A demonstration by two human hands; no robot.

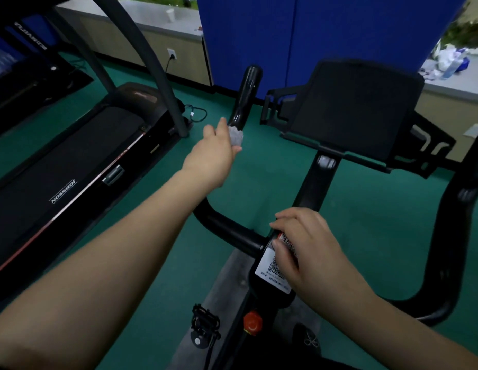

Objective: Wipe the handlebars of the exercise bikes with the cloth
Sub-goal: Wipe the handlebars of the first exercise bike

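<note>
My left hand [215, 153] reaches forward and grips a small grey cloth [236, 136], wrapped round the lower part of the bike's left black handlebar [247, 94], whose tip rises above the hand. My right hand [306, 247] rests on the bike's black centre stem [272, 265], fingers curled over the white QR-code label. The right handlebar [443, 236] curves up at the right edge, untouched. A black tablet holder [350, 113] stands between the two bars.
A black treadmill [80, 166] with grey uprights stands at the left on the green floor. A blue partition [299, 36] is behind the bike. A red knob [252, 321] and a pedal [204, 323] sit low on the frame.
</note>
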